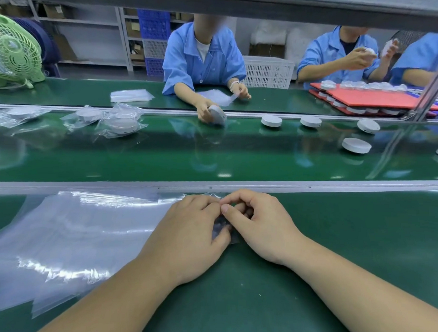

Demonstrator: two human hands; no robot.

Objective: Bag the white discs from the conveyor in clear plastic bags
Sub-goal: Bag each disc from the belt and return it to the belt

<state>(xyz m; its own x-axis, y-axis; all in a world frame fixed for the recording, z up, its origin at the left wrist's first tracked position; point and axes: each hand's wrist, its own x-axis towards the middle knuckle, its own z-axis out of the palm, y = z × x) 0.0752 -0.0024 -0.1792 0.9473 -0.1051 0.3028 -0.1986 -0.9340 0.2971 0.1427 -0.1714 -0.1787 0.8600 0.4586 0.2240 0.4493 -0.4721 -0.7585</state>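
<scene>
Five bare white discs [271, 120] lie on the belt [163, 153] and a sixth disc [218, 116] is in a worker's grip, with four bagged discs [122, 126], three people in blue coats [204, 64], one green fan [10, 54], one white crate [267, 72], and one clear bag [224, 227] pinched by one left hand [190, 231] and one right hand [259, 226].

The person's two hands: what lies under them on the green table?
A clear plastic bag shows between the left hand and right hand, whose fingers pinch it. The hands cover most of it, so whether it holds anything cannot be seen.
</scene>
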